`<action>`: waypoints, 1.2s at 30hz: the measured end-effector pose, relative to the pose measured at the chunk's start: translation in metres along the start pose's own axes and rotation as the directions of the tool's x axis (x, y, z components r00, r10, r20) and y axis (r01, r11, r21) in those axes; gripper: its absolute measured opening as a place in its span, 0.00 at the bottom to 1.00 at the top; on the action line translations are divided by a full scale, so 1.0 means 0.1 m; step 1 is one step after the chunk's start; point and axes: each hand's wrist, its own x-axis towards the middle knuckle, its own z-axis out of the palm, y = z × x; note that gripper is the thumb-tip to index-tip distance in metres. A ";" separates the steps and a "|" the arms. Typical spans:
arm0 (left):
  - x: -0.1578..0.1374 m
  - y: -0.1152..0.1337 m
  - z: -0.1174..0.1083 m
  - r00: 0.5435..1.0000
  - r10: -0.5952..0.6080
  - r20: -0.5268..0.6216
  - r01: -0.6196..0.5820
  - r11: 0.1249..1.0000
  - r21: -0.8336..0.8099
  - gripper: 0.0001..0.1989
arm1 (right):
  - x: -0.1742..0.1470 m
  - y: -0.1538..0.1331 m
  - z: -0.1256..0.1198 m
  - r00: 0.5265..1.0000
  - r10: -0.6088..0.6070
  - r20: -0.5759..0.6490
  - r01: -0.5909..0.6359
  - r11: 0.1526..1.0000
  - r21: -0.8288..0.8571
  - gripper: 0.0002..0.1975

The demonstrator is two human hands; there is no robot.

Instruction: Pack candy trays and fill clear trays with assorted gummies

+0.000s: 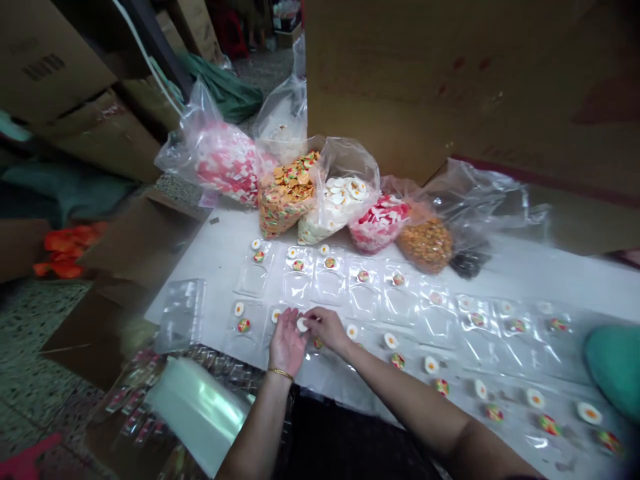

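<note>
My left hand (287, 343) is turned palm up over the near row of clear plastic trays, its fingers stretched out. My right hand (327, 329) pinches a small white fried-egg-shaped piece (301, 325) at the edge of the left palm. Just past the left fingertips lies another egg piece (275, 315). To the left, a clear tray (253, 275) has an egg piece and a round multicoloured piece at its top end. Several such pairs lie in two rows along the white table (220, 250); my hands hide part of the near row.
Along the back stand clear bags of pink-white pieces (227, 163), multicoloured rounds (287, 193), egg pieces (345, 193), red-white pieces (380, 220) and orange bits (425, 243). A large cardboard box (450, 87) rises behind. Stacked plastic sleeves (200, 407) lie at near left; a teal rounded object (615, 367) is right.
</note>
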 end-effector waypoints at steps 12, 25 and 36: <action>-0.06 -0.08 -0.19 0.993 -0.099 -0.064 0.105 0.989 0.104 0.11 | 0.92 0.76 -1.36 0.970 -0.244 0.022 0.177 0.637 -0.750 0.13; -0.03 -0.16 -0.15 0.991 -0.120 -0.061 0.127 0.981 0.143 0.12 | 0.80 0.68 -1.30 0.973 -0.205 0.106 0.196 0.496 -0.846 0.18; -0.01 0.00 -0.27 0.990 -0.077 -0.122 0.092 0.988 0.124 0.10 | 1.53 -1.05 -1.96 0.659 -0.724 -0.205 0.453 0.599 -0.660 0.15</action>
